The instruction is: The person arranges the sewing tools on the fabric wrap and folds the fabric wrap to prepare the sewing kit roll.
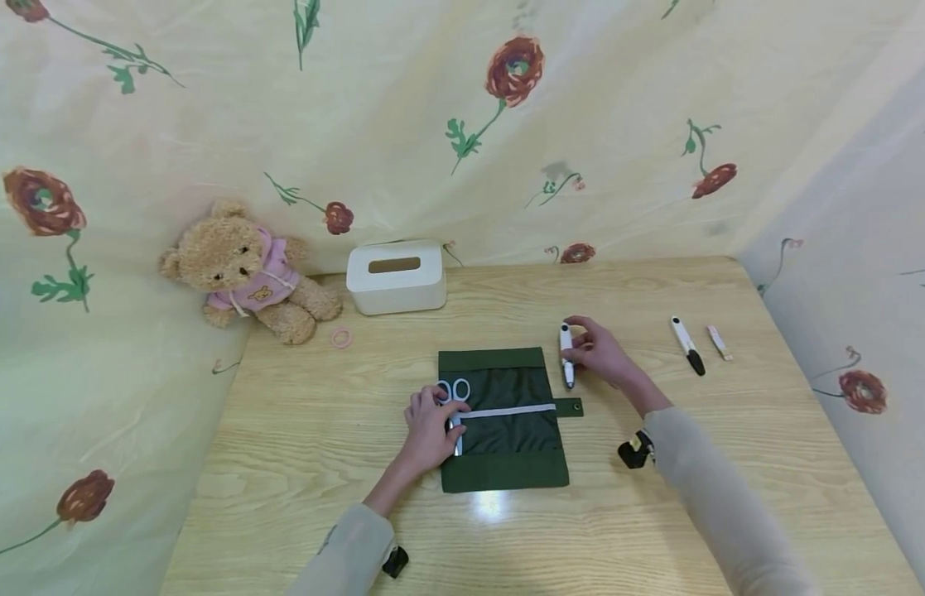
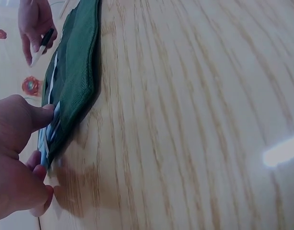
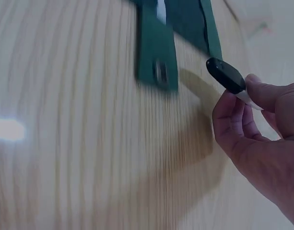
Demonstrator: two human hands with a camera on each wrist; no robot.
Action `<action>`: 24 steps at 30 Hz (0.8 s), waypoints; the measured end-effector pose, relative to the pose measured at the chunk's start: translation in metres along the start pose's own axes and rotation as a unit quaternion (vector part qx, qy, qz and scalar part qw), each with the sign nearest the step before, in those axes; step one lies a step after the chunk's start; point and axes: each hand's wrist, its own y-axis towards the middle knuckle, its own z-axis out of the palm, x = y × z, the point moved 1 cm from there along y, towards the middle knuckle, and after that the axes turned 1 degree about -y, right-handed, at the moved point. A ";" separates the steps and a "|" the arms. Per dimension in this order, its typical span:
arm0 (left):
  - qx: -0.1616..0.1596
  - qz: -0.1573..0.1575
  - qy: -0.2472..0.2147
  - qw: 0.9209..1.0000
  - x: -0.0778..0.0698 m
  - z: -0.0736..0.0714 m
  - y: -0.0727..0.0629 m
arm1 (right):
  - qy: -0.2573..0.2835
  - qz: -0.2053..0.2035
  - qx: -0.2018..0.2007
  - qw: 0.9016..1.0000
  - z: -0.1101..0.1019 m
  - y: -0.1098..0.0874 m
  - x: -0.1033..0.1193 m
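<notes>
A dark green fabric tool roll [image 1: 507, 473] lies unrolled on the table, a white elastic band [image 1: 517, 410] across its middle. Near its left edge, scissors [image 1: 462, 389] with pale blue handles lie along it, partly covered by my left hand [image 1: 430, 426]. That hand grips the roll's left edge, its thumb [image 2: 41, 116] on top beside the scissors and the other fingers at the edge. Past the roll's upper right side, my right hand [image 1: 598, 354] pinches a slim white pen-like tool [image 1: 566, 343] between thumb and fingers. Its glossy black end [image 3: 226, 75] points down towards the table.
Farther right lie a white tool with a black end [image 1: 686, 343] and a small pale pink-and-white item [image 1: 719, 342]. A white tissue box [image 1: 397, 288] and a teddy bear [image 1: 257, 281] stand at the back. A pink ring [image 1: 341, 337] lies near the bear. A snap tab [image 1: 570, 407] sticks out from the roll.
</notes>
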 end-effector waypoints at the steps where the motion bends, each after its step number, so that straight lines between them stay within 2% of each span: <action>1: 0.000 -0.006 -0.003 1.000 -0.001 0.000 0.000 | 0.008 -0.006 0.001 1.000 0.007 0.003 0.002; 9: 0.004 -0.034 -0.021 0.999 -0.001 0.003 0.003 | 0.036 -0.055 0.001 0.998 0.061 0.019 0.021; 13: 0.005 -0.036 -0.022 0.999 -0.001 0.005 0.005 | 0.033 -0.077 -0.004 0.997 0.083 0.024 0.028; 17: 0.005 -0.036 -0.013 0.999 -0.001 0.007 0.006 | 0.027 -0.086 -0.009 0.996 0.100 0.025 0.037; 24: 0.008 -0.040 0.005 0.999 -0.001 0.007 0.007 | 0.010 -0.100 0.008 0.995 0.120 0.027 0.044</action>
